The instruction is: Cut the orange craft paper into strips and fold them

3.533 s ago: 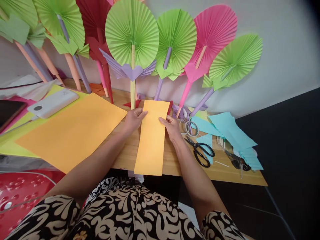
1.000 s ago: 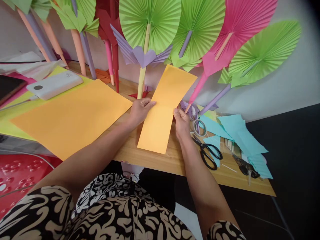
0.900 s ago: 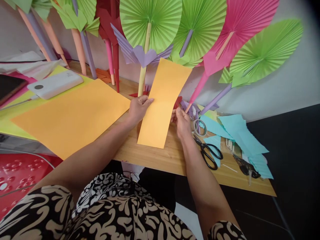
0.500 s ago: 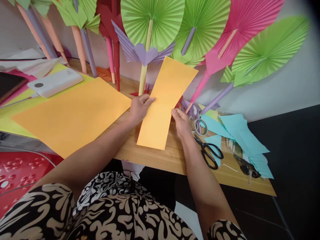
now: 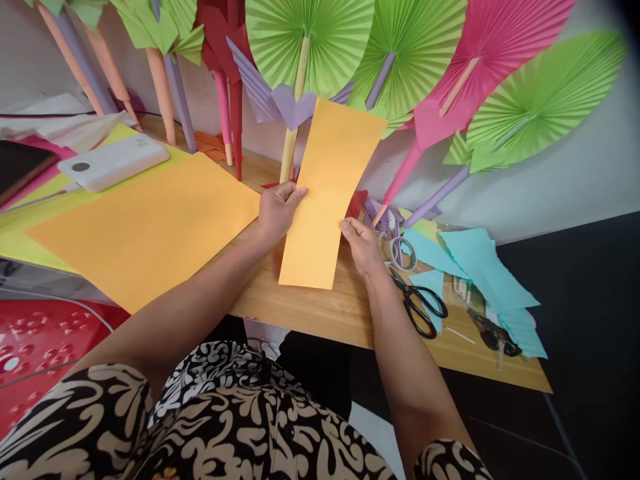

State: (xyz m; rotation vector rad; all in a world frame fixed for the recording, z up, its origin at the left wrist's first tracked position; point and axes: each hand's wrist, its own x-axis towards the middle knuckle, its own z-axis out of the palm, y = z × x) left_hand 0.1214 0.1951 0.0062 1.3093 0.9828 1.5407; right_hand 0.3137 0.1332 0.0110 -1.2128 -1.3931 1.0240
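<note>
A long strip of orange-yellow paper (image 5: 333, 180) is held up over the wooden table, its lower end toward me. My left hand (image 5: 277, 210) pinches its left long edge, thumb on the front face and fingers behind. On the right edge, a little lower, my right hand (image 5: 361, 245) pinches the strip between thumb and fingers. A larger orange sheet (image 5: 150, 227) lies to the left, close to my left wrist, on top of a yellow sheet (image 5: 43, 241). Black-handled scissors (image 5: 419, 303) rest beside my right forearm.
Green paper fans (image 5: 307, 60) and a pink fan (image 5: 505, 40) on paper stems lean against the wall. A white power bank (image 5: 115, 162) sits on the left sheets. Tape rolls (image 5: 403, 255), blue paper scraps (image 5: 485, 267) and a black clip-like tool (image 5: 493, 333) lie right on the table (image 5: 300, 313).
The orange strip has turned slightly more upright, its top shifting left and its bottom edge rising a little. Both hands keep their hold on its edges.
</note>
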